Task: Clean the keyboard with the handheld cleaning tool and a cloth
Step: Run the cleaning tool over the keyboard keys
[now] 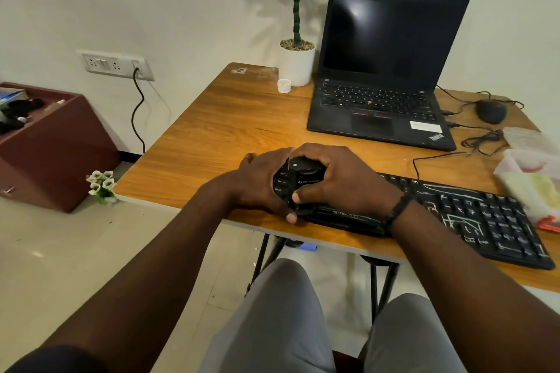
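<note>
The black keyboard point(472, 215) lies at the near edge of the wooden table point(212, 130). The right hand point(342, 182) has its fingers curled tight around the small black cleaning tool point(304, 174), on the keyboard's left end. The left hand point(260, 182) rests there too, fingers bent; its grip is hard to see. The tool step seems underway. Next, slide the tool right along the keys.

Laptop point(385, 76), mouse point(491, 111), potted plant point(297, 60)

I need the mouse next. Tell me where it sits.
The black computer mouse lies far right on the wooden table, just right of the open black laptop.
</note>
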